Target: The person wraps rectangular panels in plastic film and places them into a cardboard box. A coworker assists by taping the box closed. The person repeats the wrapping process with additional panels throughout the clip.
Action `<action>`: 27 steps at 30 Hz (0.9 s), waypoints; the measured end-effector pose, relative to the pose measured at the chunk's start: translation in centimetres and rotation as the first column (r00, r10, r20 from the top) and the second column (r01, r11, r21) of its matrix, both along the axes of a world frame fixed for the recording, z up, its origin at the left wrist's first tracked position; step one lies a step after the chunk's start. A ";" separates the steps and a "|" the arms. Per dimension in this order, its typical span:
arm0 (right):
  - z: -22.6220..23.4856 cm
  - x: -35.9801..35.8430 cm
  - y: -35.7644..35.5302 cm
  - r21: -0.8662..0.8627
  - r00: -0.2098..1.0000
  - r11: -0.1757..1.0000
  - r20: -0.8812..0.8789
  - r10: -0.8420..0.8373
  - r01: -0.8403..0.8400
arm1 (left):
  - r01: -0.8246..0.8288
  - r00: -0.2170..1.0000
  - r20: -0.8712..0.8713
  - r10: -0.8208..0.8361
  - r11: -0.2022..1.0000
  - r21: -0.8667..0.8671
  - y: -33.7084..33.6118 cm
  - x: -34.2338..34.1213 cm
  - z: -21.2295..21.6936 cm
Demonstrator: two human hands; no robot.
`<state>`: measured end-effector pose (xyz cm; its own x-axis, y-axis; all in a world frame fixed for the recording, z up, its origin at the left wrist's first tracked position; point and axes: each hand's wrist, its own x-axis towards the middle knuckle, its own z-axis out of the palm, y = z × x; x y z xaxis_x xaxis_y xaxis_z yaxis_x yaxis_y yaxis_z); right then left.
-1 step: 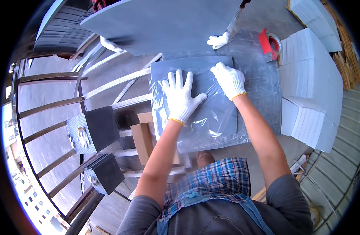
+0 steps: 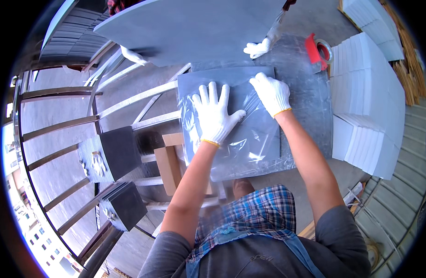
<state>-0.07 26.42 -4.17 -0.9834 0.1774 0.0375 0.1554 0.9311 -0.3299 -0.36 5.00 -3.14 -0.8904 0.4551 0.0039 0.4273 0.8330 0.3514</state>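
Observation:
My left hand (image 2: 215,113), in a white knit glove, lies flat with fingers spread on clear plastic film (image 2: 250,147). The film covers most of a dark grey rectangular panel (image 2: 229,74) on the worktable. To its right, my gloved right hand (image 2: 271,94) is closed on the film near the panel's far right part. Creases in the plastic run from those fingers toward my left thumb. Beyond the panel, a co-worker's two white-gloved hands (image 2: 258,48) are at a large grey board (image 2: 189,30), tilted up over the table's far side.
A tape dispenser (image 2: 317,52) with a red body lies on the grey tabletop (image 2: 310,120) at the right. White stacked sheets (image 2: 368,88) stand beyond that edge. On the left are a metal frame (image 2: 60,123), dark panel stacks (image 2: 122,150) with gloves on them, and a cardboard box (image 2: 168,169).

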 end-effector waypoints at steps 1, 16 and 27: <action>0.1 -0.2 0.5 -0.001 1.000 1.000 -0.017 -0.014 0.013 | -0.017 1.000 0.009 0.017 1.000 -0.015 0.9 0.1 0.2; 13.0 2.0 -13.6 -0.382 0.933 0.863 0.004 0.359 -0.331 | 0.029 0.998 0.047 -0.031 0.998 0.052 0.6 1.9 -0.2; 14.7 10.0 -7.1 0.015 0.872 0.981 0.461 0.165 -0.193 | -0.101 0.969 0.239 0.057 0.979 0.178 1.5 0.4 -0.5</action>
<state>9.97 19.37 10.57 -0.9088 0.0084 -0.4171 0.1042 0.9726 -0.2077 0.02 6.47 -3.63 -0.9100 0.3943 -0.1283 0.2514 0.7706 0.5856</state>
